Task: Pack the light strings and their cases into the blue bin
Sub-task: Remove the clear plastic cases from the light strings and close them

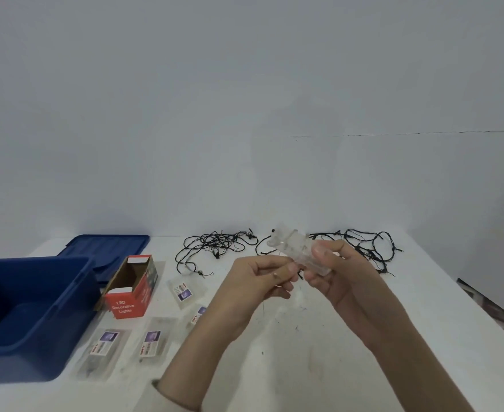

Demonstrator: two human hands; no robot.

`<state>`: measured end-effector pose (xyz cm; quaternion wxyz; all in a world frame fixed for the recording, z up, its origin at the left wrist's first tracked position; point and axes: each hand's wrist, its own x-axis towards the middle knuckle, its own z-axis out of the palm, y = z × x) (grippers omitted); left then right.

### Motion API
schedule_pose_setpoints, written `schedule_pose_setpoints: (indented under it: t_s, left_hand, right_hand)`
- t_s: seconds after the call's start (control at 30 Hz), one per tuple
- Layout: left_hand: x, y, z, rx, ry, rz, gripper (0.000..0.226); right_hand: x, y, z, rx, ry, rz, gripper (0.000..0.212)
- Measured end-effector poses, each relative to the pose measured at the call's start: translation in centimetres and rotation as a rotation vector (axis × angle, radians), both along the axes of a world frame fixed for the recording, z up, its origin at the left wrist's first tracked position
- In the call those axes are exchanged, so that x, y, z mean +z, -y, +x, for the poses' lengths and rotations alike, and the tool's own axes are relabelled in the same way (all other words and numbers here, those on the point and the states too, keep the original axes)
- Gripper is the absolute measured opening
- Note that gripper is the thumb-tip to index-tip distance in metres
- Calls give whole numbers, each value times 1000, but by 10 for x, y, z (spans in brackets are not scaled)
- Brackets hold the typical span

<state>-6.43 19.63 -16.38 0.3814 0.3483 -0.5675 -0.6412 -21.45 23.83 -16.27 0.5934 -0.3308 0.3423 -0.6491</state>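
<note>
My right hand (338, 272) grips a clear plastic battery case (297, 249) held above the table's middle. My left hand (259, 278) pinches a thin wire with a small bulb (275, 275) just left of the case. Two tangles of dark light strings lie at the back: one (218, 243) to the left of my hands, one (366, 248) to the right. The open blue bin (51, 307) stands at the left and looks empty. Several clear packets with labels (103, 347) (152, 343) (184, 289) lie in front of it.
A red open-topped carton (132, 289) marked LED Decorative Lights stands beside the bin. The blue lid (108, 248) lies behind the bin. The white table (304, 352) ends at the right edge (488, 304). A plain wall rises behind.
</note>
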Motion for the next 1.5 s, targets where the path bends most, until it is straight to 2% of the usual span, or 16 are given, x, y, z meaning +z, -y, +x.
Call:
schedule_pose_setpoints:
  t_s: [0.07, 0.17, 0.27, 0.43, 0.53, 0.63, 0.7, 0.77, 0.87, 0.97, 1.13, 1.23, 1.3, 1.4, 1.5]
  left_hand:
    - [2, -3, 1, 47, 80, -71, 9]
    - [5, -7, 3, 87, 163, -161, 7]
    - [7, -9, 7, 74, 133, -150, 7]
    - [0, -10, 14, 15, -98, 103, 14]
    - [-4, -7, 20, -9, -213, 282, 7]
    - [-9, -4, 26, 15, -273, 382, 21]
    - [-11, -5, 29, 10, -318, 437, 28]
    - [-13, -5, 32, 18, -373, 521, 33]
    - [-18, -4, 40, 39, -384, 588, 30]
    - [-23, -4, 45, 32, -334, 586, 21]
    - [-32, -5, 49, -39, -274, 558, 22]
    - [-40, 2, 51, -46, -246, 530, 31]
    - [-47, 11, 51, -2, -159, 469, 30]
    - [-73, 45, 59, 254, 234, 191, 29]
    - [-108, 94, 77, 506, 742, -58, 45]
  right_hand:
    - [2, -3, 5, -56, -65, -22, 23]
    - [2, -6, 12, -129, -155, -65, 18]
    - [1, -6, 18, -231, -295, -108, 13]
    - [-3, -8, 26, -322, -554, -220, 19]
    - [-13, -7, 27, -408, -815, -275, 28]
    - [-23, -5, 28, -476, -1056, -397, 37]
    - [-30, -2, 29, -520, -1206, -520, 33]
    - [-37, 0, 29, -519, -1333, -574, 33]
    - [-45, -3, 30, -414, -1419, -593, 45]
    - [-49, -5, 32, -381, -1390, -563, 42]
    - [-49, -2, 34, -371, -1161, -371, 13]
    - [-53, 6, 33, -316, -1034, -221, 14]
    - [-61, 18, 33, -295, -894, -135, 13]
    - [-76, 38, 35, -253, -646, -17, 14]
    - [-89, 55, 39, -208, -538, 63, 14]
